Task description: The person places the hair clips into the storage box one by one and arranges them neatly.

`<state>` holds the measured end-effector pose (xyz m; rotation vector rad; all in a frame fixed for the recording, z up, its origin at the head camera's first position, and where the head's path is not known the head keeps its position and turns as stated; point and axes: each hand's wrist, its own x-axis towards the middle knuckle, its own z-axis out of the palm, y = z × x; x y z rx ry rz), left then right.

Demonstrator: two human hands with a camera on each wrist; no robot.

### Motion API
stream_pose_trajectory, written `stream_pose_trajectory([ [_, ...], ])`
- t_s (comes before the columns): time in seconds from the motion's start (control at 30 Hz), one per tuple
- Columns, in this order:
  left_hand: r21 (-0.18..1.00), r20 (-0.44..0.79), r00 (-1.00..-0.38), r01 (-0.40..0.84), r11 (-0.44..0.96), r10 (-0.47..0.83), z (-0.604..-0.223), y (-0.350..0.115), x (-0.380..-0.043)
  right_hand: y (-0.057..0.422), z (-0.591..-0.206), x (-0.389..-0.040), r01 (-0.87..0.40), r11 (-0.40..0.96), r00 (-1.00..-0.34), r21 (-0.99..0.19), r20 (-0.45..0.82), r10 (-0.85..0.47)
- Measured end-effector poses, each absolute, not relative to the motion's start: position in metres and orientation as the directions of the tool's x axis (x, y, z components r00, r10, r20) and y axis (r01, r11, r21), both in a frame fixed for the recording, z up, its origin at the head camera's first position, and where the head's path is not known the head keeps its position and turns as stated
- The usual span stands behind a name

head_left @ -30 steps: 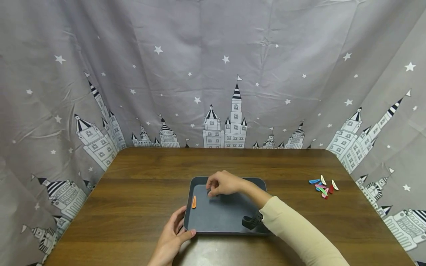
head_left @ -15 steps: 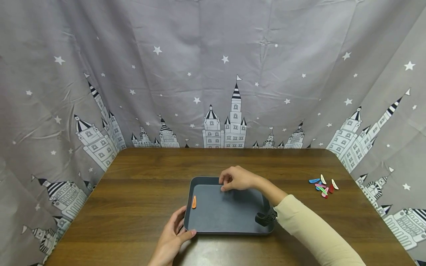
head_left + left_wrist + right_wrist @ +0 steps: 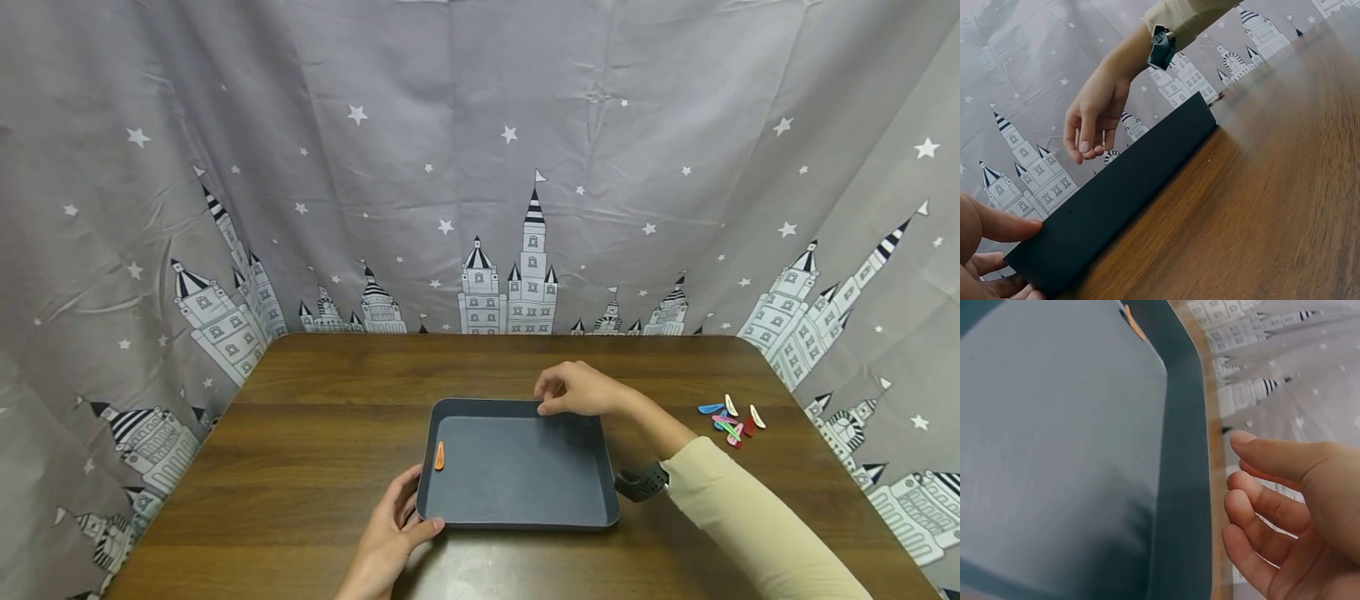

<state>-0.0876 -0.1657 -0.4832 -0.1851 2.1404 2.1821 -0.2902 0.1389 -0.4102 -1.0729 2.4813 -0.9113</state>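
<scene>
A dark grey tray point(image 3: 517, 475) rests on the table in front of me. My left hand point(image 3: 390, 527) grips its near left corner, thumb on the near rim and fingers against the left side; the left wrist view shows the thumb point(image 3: 1007, 226) at the edge. Inside the tray, by its left wall, lies an orange snap hair clip point(image 3: 439, 456). Above the tray's far edge my right hand point(image 3: 581, 390) hangs in the air with loosely curled fingers. Nothing shows between its thumb and fingers point(image 3: 1254, 519) in the right wrist view.
Several snap hair clips point(image 3: 726, 427) in blue, white, pink, green and red lie in a loose pile on the right of the wooden table point(image 3: 315, 433). Behind the table hangs a grey curtain point(image 3: 420, 167) printed with castles and stars. A dark strap point(image 3: 641, 482) circles the right wrist.
My right hand has moved from over the left part of the tray, near the orange clip, rightward to the far edge. The left hand and tray have stayed in place.
</scene>
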Motion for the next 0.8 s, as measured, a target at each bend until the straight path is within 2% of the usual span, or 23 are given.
stream_pose_trajectory([
  [0.37, 0.991, -0.135, -0.991, -0.134, -0.025, -0.028, -0.483, -0.165, -0.087, 0.182, -0.404, -0.295, -0.479, 0.586, -0.776, -0.654, 0.004, -0.630],
  [0.8, 0.991, -0.130, -0.991, -0.130, -0.023, -0.009, -0.485, -0.167, -0.087, 0.226, -0.395, -0.298, -0.474, 0.638, -0.814, -0.606, 0.026, -0.580],
])
